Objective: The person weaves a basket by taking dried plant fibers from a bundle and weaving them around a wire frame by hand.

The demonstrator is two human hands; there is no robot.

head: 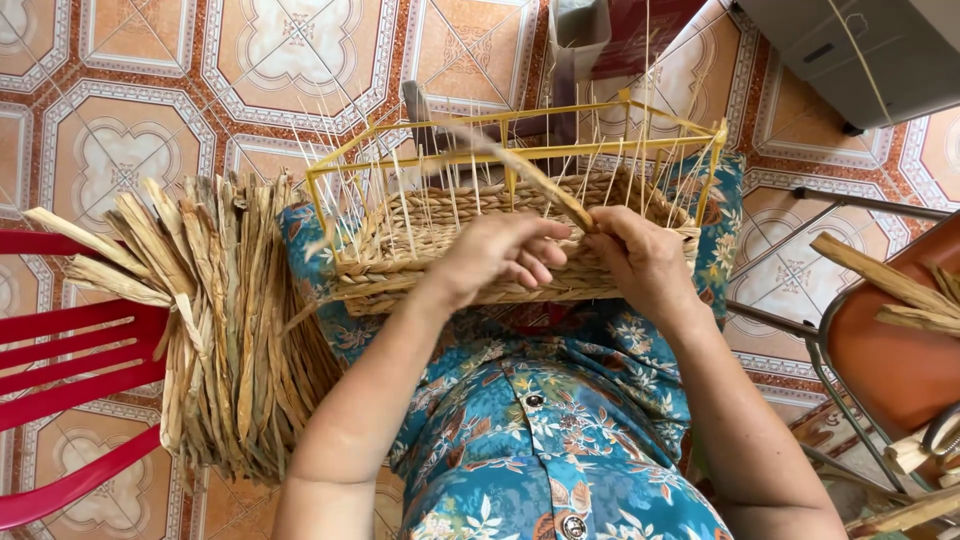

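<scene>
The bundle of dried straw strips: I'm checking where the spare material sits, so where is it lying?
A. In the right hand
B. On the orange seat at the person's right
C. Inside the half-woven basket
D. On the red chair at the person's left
D: the bundle of dried straw strips lies across the red chair, left of the half-woven basket that both hands work on.

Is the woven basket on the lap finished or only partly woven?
Partly woven: the basket has bare spokes standing above its woven rows, inside a yellow frame.
</scene>
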